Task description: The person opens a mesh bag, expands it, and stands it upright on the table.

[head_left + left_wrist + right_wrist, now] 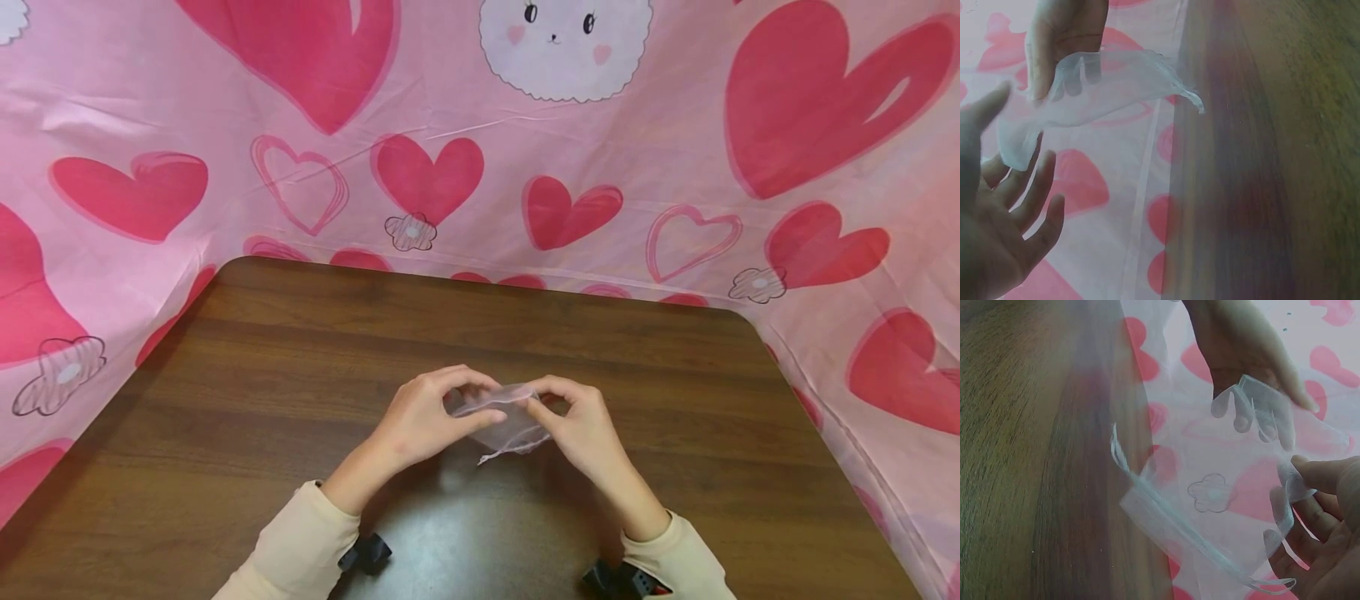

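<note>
Two hands (420, 421) (581, 429) pinch one sheer pouch (501, 421).

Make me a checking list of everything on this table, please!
Surface: brown wooden table, bare around the hands.
Job's things: see-through pouch with ribbon ties, held above the table.
Clutter: nothing seen.
Grippers: left hand pinches the pouch's left side; right hand pinches its right side.
Cables: nothing seen; black wrist straps show below the sleeves.
Surroundings: pink cloth with red hearts, hung behind and beside the table.
</note>
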A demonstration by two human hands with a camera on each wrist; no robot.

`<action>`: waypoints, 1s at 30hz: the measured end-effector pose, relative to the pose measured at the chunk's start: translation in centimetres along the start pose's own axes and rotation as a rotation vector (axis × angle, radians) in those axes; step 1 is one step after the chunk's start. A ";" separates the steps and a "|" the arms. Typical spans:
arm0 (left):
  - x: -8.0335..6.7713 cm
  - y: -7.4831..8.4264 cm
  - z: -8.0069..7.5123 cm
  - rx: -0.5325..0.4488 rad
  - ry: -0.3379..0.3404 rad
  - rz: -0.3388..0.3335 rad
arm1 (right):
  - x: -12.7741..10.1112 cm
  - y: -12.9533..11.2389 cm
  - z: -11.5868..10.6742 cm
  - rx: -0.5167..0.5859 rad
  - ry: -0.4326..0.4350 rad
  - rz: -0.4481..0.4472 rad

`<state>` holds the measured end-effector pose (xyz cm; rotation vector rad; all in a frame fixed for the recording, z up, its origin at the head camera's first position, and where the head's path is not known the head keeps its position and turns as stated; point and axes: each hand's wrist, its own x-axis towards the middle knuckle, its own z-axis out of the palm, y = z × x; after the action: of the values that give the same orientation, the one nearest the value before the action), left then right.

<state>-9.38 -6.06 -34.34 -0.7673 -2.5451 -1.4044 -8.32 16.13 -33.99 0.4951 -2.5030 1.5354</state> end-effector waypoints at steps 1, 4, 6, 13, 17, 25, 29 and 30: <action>0.0 0.1 -0.1 -0.006 -0.015 -0.012 | 0.0 0.0 0.0 0.002 -0.001 -0.002; 0.0 0.1 -0.2 -0.032 -0.045 -0.036 | 0.0 0.0 -0.1 0.005 -0.017 -0.010; 0.0 0.2 -0.3 -0.034 -0.058 -0.043 | 0.0 -0.1 -0.2 0.002 -0.027 -0.017; 0.1 0.1 -0.1 0.025 -0.078 -0.061 | 0.0 -0.1 -0.2 0.002 -0.057 -0.045; 0.1 0.1 -0.1 0.040 -0.058 -0.056 | 0.1 -0.2 -0.2 -0.023 -0.065 -0.037; 0.1 0.0 -0.2 0.045 -0.087 -0.064 | 0.1 0.2 -0.7 0.015 -0.014 -0.021; 0.1 -0.1 -0.2 0.024 -0.083 -0.096 | 0.2 0.1 -1.1 0.030 0.047 -0.086; 0.1 -0.1 -0.1 0.014 -0.074 -0.111 | 0.2 0.0 -1.1 0.032 0.069 -0.113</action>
<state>-9.58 -6.19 -34.31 -0.6989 -2.6891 -1.4133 -8.57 17.12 -33.44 0.5685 -2.3602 1.5256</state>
